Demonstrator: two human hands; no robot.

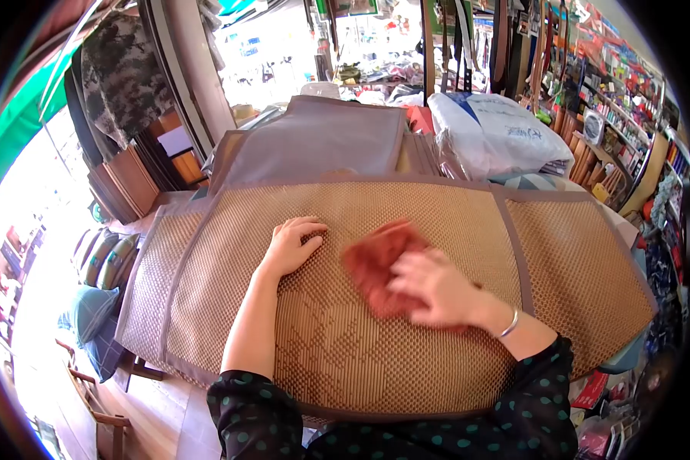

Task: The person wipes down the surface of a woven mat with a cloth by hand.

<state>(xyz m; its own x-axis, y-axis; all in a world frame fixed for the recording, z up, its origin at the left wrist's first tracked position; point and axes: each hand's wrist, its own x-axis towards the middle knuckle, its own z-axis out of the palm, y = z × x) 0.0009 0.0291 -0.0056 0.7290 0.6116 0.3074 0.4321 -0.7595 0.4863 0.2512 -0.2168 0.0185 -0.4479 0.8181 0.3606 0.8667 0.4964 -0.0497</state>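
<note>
A woven tan mat (pixel 437 360) with a brown border spreads in front of me, a darker pattern showing near its front edge. My left hand (pixel 292 247) rests on its left-centre part, fingers loosely bent and apart, holding nothing. To the right, my right hand (pixel 429 287) presses a crumpled reddish-brown cloth (pixel 379 261) against the weave. This hand and the cloth are smeared by motion, and some of the fingers are hard to make out. A silver bangle (pixel 510 323) circles my right wrist.
More mats (pixel 322 142) are stacked behind, grey side up. A white plastic-wrapped package (pixel 506 130) lies at the back right. Crowded shelves (pixel 613 115) line the right side. A wooden chair (pixel 103 406) and blue cushions (pixel 92 314) stand at the left.
</note>
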